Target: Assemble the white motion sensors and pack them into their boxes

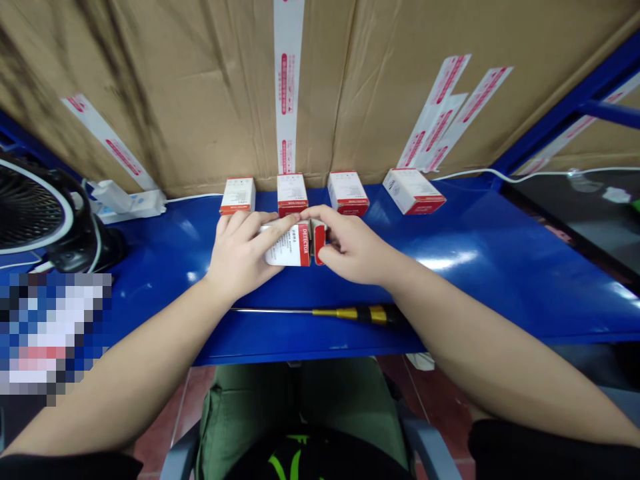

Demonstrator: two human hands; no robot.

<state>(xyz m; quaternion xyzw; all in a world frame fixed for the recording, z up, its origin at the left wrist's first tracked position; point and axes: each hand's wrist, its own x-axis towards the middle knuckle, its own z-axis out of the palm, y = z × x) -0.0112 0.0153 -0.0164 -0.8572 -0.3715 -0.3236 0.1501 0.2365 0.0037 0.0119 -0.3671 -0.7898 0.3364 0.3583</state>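
A small white and red cardboard box [291, 248], printed "DETECTOR" along its red end band, lies on its side above the blue tabletop. My left hand [245, 250] is closed around its left part, fingers over the top. At the box's right end a red end flap [320, 244] stands out from the body. My right hand [353, 247] pinches this flap between thumb and forefinger. What is inside the box is hidden. Just in front of both hands, a screwdriver [325, 313] with a yellow and black handle lies crosswise, its tip to the left.
Behind my hands similar boxes stand in a row: one [238, 195], a second [293, 193], a third [349, 192], and a tilted one [414, 191] at right. A black fan [37, 207] and a white power strip [133, 205] are at left. Taped cardboard [200, 100] walls the back.
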